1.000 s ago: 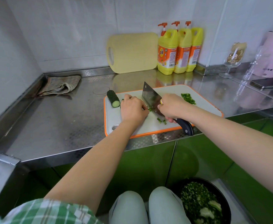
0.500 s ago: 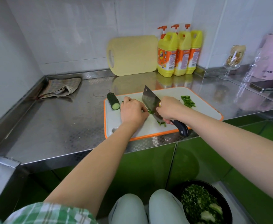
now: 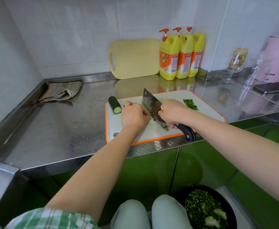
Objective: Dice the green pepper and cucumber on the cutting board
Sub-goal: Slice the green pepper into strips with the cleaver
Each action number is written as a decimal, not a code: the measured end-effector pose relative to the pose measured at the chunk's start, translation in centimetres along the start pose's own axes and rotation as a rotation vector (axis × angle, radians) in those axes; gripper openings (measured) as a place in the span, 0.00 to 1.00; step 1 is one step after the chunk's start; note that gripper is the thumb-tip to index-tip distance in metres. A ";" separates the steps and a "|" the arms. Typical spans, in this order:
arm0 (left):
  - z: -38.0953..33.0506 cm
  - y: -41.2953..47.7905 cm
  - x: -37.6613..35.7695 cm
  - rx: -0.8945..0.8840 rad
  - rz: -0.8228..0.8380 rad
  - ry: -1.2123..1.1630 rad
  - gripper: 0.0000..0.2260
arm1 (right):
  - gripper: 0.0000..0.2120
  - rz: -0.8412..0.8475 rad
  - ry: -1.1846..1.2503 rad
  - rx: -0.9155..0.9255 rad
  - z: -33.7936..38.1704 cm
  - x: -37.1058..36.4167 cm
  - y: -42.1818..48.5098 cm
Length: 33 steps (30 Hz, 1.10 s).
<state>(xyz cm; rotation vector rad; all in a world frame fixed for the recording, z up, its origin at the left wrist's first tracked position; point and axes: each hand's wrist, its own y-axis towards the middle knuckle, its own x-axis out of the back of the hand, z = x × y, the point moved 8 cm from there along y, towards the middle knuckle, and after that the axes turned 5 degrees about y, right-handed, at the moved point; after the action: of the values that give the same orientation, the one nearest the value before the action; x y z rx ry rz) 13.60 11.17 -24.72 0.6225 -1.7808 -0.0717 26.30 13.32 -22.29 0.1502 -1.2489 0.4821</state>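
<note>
- Steel bench [image 3: 56, 129] carries an orange-rimmed cutting board [image 3: 208, 111].
- Left hand [image 3: 134, 115] clenches over green pepper, mostly hidden.
- Right hand [image 3: 172, 113] grips the cleaver [image 3: 149, 102], which has stayed near upright over half a second: chopping continues.
- Cucumber [image 3: 114, 104] lies uncut at the board's far-left corner, long axis running away, cut end nearest.
- Diced pepper pile [image 3: 190, 104] sits far right.

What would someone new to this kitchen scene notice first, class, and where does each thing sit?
The eye goes first to the broad steel cleaver in the right hand, blade down on the orange-rimmed white cutting board, close beside the left hand pinning green pepper. Next come the three yellow detergent bottles against the tiled back wall, and the dark cucumber stub at the board's far left corner.
</note>
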 end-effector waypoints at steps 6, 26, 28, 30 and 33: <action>0.0 0.0 0.2 0.002 0.005 -0.039 0.03 | 0.09 0.014 -0.046 -0.016 0.6 -0.8 1.1; 0.0 0.0 -0.1 -0.033 -0.020 0.046 0.06 | 0.13 -0.029 0.080 0.009 0.1 0.1 -0.1; -0.1 0.0 0.0 -0.033 -0.023 0.046 0.06 | 0.13 -0.023 0.064 0.002 0.0 0.1 0.0; 0.0 0.0 0.0 -0.032 -0.028 0.042 0.05 | 0.11 -0.014 0.033 0.007 0.1 0.1 0.2; -0.1 -0.1 0.2 -0.034 -0.036 0.011 0.04 | 0.07 0.006 -0.014 -0.002 0.5 -0.2 0.5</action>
<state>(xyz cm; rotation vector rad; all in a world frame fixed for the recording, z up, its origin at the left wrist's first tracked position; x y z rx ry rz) 13.71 11.07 -24.51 0.6294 -1.7546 -0.1228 25.60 13.53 -22.35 0.1486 -1.2634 0.4860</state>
